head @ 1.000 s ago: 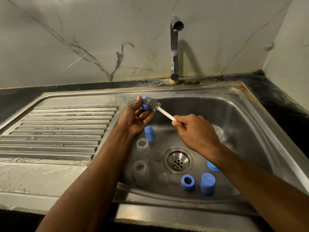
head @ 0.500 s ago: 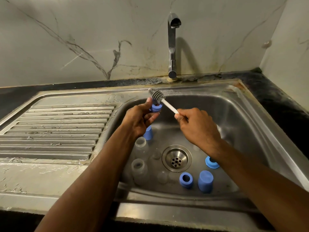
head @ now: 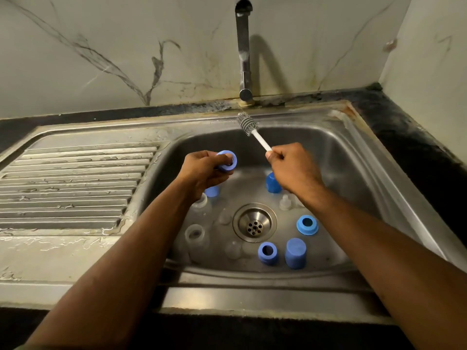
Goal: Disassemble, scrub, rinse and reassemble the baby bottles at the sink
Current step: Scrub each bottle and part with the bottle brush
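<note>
Brush [head: 247, 123] has withdrawn from blue collar ring [head: 227, 161]; left hand [head: 204, 170] grips ring, right hand [head: 293, 168] grips brush handle; scrubbing of this ring appears complete.

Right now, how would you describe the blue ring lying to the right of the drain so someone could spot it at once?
Look into the steel sink basin and find the round drain in its floor. Just right of it lies a blue ring, under the right forearm. Unlike the other loose ring near the front wall, it has a wide flared rim.
</note>
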